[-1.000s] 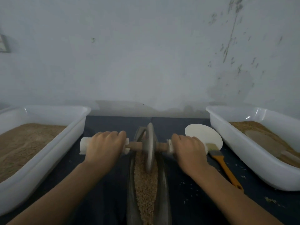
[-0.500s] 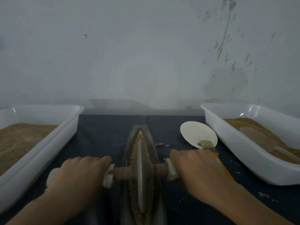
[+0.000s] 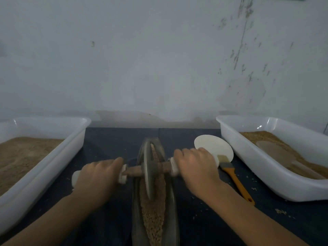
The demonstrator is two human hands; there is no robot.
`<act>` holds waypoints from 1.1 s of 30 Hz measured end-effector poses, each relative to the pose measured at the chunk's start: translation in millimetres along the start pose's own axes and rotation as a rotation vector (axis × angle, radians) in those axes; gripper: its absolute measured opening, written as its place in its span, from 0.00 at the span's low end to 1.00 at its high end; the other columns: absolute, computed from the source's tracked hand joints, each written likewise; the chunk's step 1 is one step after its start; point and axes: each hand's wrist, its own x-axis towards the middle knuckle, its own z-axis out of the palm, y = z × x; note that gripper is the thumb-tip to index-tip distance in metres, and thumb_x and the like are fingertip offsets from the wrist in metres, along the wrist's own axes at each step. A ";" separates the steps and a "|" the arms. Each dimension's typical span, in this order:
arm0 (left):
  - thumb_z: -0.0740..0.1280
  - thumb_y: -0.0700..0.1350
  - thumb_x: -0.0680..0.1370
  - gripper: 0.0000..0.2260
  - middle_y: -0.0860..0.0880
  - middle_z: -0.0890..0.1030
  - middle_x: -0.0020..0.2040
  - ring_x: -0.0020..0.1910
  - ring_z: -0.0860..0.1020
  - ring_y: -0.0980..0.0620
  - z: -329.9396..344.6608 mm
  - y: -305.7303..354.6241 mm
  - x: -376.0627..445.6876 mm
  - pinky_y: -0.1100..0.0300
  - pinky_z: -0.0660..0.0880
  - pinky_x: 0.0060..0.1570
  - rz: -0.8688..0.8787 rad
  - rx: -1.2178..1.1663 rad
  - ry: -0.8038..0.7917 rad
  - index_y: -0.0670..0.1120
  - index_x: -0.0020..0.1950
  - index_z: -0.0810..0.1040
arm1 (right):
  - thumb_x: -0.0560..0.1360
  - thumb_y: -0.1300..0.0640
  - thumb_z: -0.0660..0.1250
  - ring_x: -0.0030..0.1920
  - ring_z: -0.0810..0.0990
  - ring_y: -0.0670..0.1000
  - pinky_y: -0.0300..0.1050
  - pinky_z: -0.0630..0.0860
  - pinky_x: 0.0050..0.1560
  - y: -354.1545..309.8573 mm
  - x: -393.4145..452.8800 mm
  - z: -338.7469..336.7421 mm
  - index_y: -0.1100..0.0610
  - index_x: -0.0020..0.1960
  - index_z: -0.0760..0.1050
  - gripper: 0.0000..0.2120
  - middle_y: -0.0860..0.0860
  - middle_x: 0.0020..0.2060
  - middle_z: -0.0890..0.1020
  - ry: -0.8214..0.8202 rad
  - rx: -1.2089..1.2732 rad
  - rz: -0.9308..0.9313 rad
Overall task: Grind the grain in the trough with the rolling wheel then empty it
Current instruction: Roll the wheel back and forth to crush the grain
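My left hand (image 3: 96, 176) and right hand (image 3: 196, 166) each gripped an axle handle of the rolling wheel (image 3: 148, 172), which stood between them in the grain-filled trough (image 3: 171, 201).

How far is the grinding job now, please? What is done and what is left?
Done: the trough is loaded with grain. In hand: left hand and right hand grip the wheel axle, the wheel standing in the grain. The grain looks coarse, so grinding seems unfinished. Left: finish grinding, then empty the trough.
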 end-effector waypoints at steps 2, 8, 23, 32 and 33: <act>0.66 0.60 0.72 0.16 0.59 0.66 0.34 0.29 0.62 0.62 -15.4 4.3 -24.0 0.65 0.54 0.28 0.024 0.053 -0.061 0.60 0.37 0.57 | 0.53 0.57 0.80 0.27 0.74 0.49 0.43 0.69 0.28 -0.9 -27.3 -13.0 0.52 0.36 0.74 0.17 0.48 0.28 0.76 0.016 0.036 -0.025; 0.59 0.62 0.75 0.09 0.61 0.69 0.40 0.35 0.66 0.64 -56.4 14.5 -58.4 0.66 0.60 0.36 0.009 -0.029 -0.222 0.62 0.42 0.61 | 0.55 0.64 0.64 0.22 0.70 0.49 0.40 0.65 0.25 -0.1 -64.8 -42.3 0.52 0.31 0.72 0.08 0.48 0.23 0.72 0.181 0.091 -0.088; 0.64 0.56 0.73 0.08 0.56 0.68 0.37 0.38 0.73 0.52 -5.7 -2.1 51.5 0.57 0.66 0.36 -0.040 0.025 -0.082 0.57 0.43 0.65 | 0.71 0.55 0.67 0.41 0.79 0.55 0.46 0.62 0.35 17.0 43.6 35.3 0.53 0.47 0.70 0.08 0.51 0.42 0.81 -0.084 0.052 0.072; 0.63 0.57 0.74 0.11 0.59 0.69 0.39 0.37 0.67 0.60 -40.2 10.5 -23.8 0.61 0.61 0.37 0.041 0.003 -0.201 0.60 0.41 0.60 | 0.73 0.52 0.66 0.46 0.77 0.51 0.47 0.71 0.45 8.4 -34.8 -14.6 0.48 0.52 0.67 0.11 0.47 0.47 0.78 -0.271 0.245 -0.002; 0.63 0.58 0.74 0.10 0.60 0.70 0.40 0.39 0.69 0.61 -47.6 10.8 -30.7 0.62 0.62 0.38 0.052 -0.025 -0.246 0.62 0.42 0.60 | 0.72 0.51 0.66 0.45 0.77 0.51 0.47 0.71 0.45 7.6 -44.3 -22.6 0.47 0.52 0.66 0.12 0.46 0.47 0.78 -0.306 0.266 -0.011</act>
